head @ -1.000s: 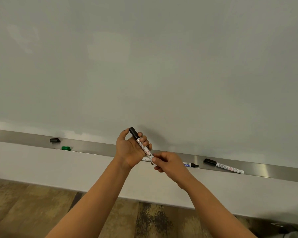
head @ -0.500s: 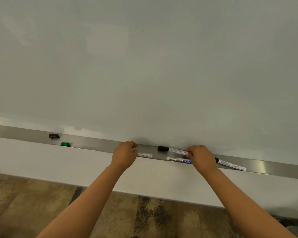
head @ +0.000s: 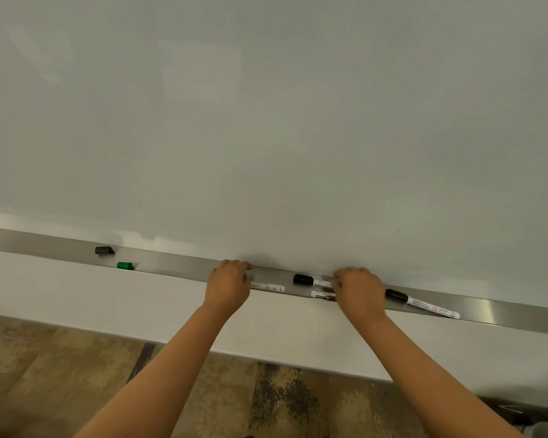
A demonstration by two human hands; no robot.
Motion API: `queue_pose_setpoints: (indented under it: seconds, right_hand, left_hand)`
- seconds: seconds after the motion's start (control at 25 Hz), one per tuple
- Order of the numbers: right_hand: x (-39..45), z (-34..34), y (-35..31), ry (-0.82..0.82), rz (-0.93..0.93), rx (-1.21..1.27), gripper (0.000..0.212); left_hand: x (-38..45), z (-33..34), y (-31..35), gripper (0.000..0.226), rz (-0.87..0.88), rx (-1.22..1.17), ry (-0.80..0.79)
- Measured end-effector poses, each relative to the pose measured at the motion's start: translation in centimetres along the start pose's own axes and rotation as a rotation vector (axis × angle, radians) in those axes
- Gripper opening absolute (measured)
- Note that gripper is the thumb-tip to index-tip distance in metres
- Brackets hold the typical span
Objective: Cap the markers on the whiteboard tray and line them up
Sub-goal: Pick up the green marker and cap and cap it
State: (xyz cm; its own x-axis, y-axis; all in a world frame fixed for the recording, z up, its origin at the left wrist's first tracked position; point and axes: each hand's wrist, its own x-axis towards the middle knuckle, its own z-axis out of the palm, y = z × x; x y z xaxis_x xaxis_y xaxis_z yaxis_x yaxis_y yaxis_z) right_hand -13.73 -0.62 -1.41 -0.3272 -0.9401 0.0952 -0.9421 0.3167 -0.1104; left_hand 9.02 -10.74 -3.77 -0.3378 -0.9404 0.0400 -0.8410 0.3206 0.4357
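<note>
both hands are down on the metal tray (head: 178, 262) that runs along the foot of the whiteboard (head: 266, 121). the left hand (head: 228, 287) lies knuckles up over one end of a white marker barrel (head: 268, 287), its fingers curled down onto it; only the printed end of the barrel shows past the hand, so its cap end is hidden. the right hand (head: 358, 290) has its fingers curled onto the barrel of a black-capped marker (head: 312, 281) that lies at the back of the tray, cap pointing left. just in front of that one lies another white marker (head: 321, 295), mostly covered by the same hand, and whether the hand holds it too cannot be told. to the right of the right hand a third marker with a black cap (head: 423, 304) lies slanted along the tray, white barrel with small red print. well to the left, two loose caps sit apart on the tray: a black cap (head: 104, 250) near the board and a green cap (head: 125, 265) near the front lip.
</note>
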Motion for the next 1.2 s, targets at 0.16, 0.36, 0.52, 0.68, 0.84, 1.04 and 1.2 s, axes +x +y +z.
queue_pose_setpoints:
  seconds: [0.16,0.36,0.52,0.68,0.84,1.04,1.2]
  right_hand:
    - [0.4,1.0,-6.7,-0.106,-0.344,0.211,0.026]
    - [1.9,3.2,-11.8,-0.255,-0.445,0.079,0.029]
    - [2.9,3.6,-12.9,-0.304,-0.332,0.177,0.027]
    - [2.9,3.5,-13.7,-0.307,-0.274,0.241,0.025]
    - [3.1,2.7,-14.9,-0.279,-0.274,0.264,0.028]
    - [3.2,1.8,-16.0,-0.241,-0.281,0.309,0.030]
    - [2.7,1.3,-16.3,-0.237,-0.267,0.345,0.029]
  left_hand:
    - [-0.2,-1.9,-2.0,0.032,-0.092,-0.017,0.035]
    - [-0.6,-5.7,-7.2,0.038,-0.264,-0.020,0.103]
    - [-0.2,-8.8,-13.1,0.043,-0.432,0.017,0.110]
    - [0.4,-9.8,-16.7,0.034,-0.417,0.088,-0.044]
    - [0.7,-9.7,-17.5,0.034,-0.397,0.158,-0.097]
    - [2.2,-10.7,-16.5,0.044,-0.396,0.243,-0.215]
    - [3.1,-11.6,-15.2,0.026,-0.357,0.199,-0.279]
